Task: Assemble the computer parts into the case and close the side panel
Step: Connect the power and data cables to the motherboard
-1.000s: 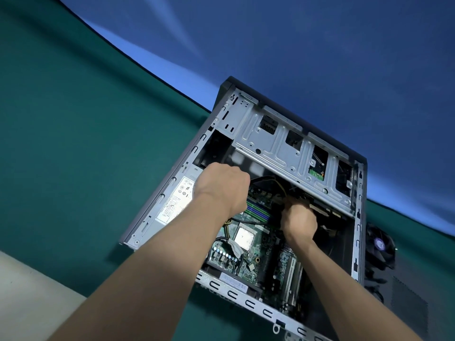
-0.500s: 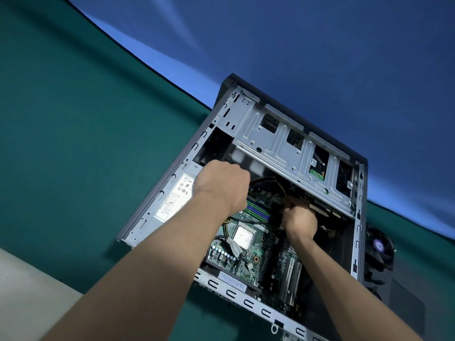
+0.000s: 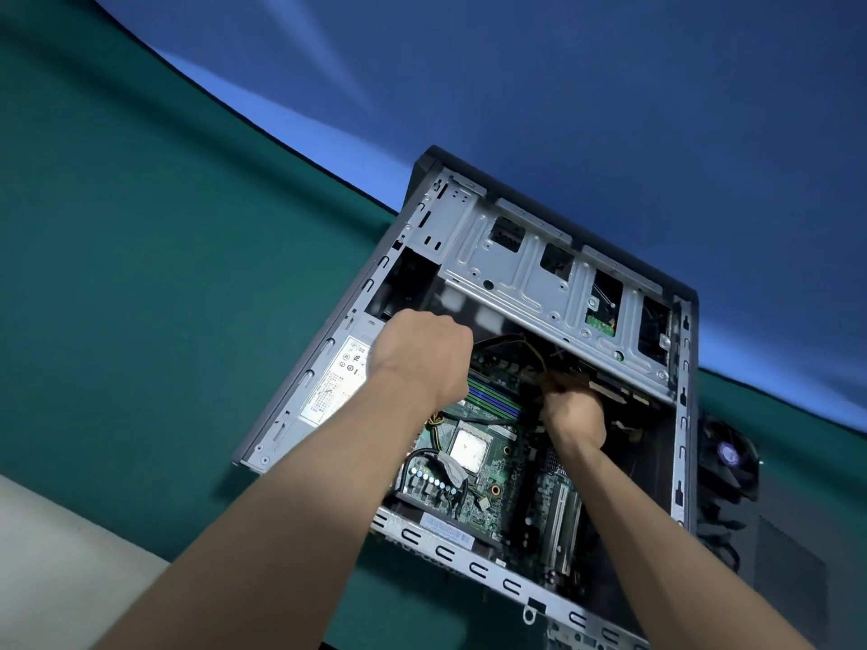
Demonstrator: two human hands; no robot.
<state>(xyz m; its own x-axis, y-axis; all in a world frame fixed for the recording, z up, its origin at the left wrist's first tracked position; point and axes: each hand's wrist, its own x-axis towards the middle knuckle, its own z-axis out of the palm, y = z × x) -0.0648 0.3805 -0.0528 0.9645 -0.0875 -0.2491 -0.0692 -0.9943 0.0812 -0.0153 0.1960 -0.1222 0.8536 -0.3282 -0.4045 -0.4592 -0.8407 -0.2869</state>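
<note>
Your computer case lies on its side on the green bench, open face up, with no side panel over it. Inside, the green circuit board covers the floor of the case, with a pale square chip near its middle, a row of green and purple memory slots above that, and white card slots toward the lower right. A grey power box with a white label sits in the left corner of the case, and the silver drive cage spans the far end, with a small green board showing through one of its openings. Yellow and black cables loop under the cage edge. Your left hand is in the case beside the power box, knuckles up and fingers curled under; what they hold, if anything, is hidden, so you cannot tell. Your right hand is deeper in, just below the cage, with its fingers curled in around the cables and a dark connector there, though the blur keeps the exact grip unclear. Outside the case, just beside its right wall, a black fan with a purple hub lies on a dark panel that rests on the bench. A pale surface shows at the lower left, and blue cloth hangs behind the bench.
</note>
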